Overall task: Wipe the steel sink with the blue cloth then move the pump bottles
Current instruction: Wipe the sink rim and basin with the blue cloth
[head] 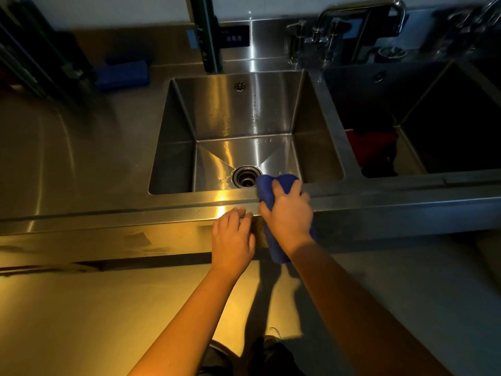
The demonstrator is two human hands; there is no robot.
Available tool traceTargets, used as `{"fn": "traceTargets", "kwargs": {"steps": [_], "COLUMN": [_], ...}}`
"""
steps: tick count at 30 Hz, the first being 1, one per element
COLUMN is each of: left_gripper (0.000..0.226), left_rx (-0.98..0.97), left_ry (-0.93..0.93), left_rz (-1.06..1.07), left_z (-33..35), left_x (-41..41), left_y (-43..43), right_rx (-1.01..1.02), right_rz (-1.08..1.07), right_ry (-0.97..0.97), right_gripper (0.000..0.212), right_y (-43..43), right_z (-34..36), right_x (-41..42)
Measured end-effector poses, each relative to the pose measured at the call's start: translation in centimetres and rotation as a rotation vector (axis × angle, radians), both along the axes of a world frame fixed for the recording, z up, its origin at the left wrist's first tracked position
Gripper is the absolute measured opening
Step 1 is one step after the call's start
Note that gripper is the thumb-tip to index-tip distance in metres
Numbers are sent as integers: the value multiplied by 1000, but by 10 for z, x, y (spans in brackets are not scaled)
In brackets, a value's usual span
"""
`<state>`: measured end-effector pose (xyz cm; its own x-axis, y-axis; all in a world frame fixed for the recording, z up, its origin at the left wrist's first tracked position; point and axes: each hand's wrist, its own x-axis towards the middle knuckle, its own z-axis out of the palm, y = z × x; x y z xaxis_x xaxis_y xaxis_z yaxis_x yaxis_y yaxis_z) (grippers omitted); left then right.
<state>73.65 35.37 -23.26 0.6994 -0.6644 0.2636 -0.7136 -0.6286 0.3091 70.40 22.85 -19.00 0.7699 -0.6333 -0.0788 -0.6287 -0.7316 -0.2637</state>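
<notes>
the right hand (288, 213) is closed around the blue cloth (267, 189), pressing it over the near rim of the steel sink (244, 118), just right of the drain (246, 177), with the cloth's tail hanging down the front. the left hand (233, 234) lies flat and open, holding nothing, on the tabletop (108, 215) edge just beside it. another blue cloth (123, 73) sits at the far left.
</notes>
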Motion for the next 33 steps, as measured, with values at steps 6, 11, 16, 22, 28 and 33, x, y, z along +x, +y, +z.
{"fn": "traceTargets", "kwargs": {"steps": [6,11,16,22,28,33], "left_gripper": [46,44,42,39,30,33], "left_rx": [28,14,-12,-15,-1,-99], "left_ry": [11,31,62,93,86,61], "left_rz": [34,61,89,112,121,53], "left_z": [1,-1,-3,-2,6,18], "left_x": [-3,-4,-6,-8,-6,4], "left_y": [-2,-4,-6,-9,-9,-22], "right_rx": [28,16,14,24,10,69], "right_rz": [17,-108,-281,-317,-256,-239], "right_ry": [-14,-46,-84,-67,-117,-122], "right_gripper": [54,54,53,53,51,44], "right_y": [-23,-70,-118,-121,-121,-123], "right_z": [2,2,2,1,2,14], "right_x": [-15,-46,-75,-74,-75,-76]}}
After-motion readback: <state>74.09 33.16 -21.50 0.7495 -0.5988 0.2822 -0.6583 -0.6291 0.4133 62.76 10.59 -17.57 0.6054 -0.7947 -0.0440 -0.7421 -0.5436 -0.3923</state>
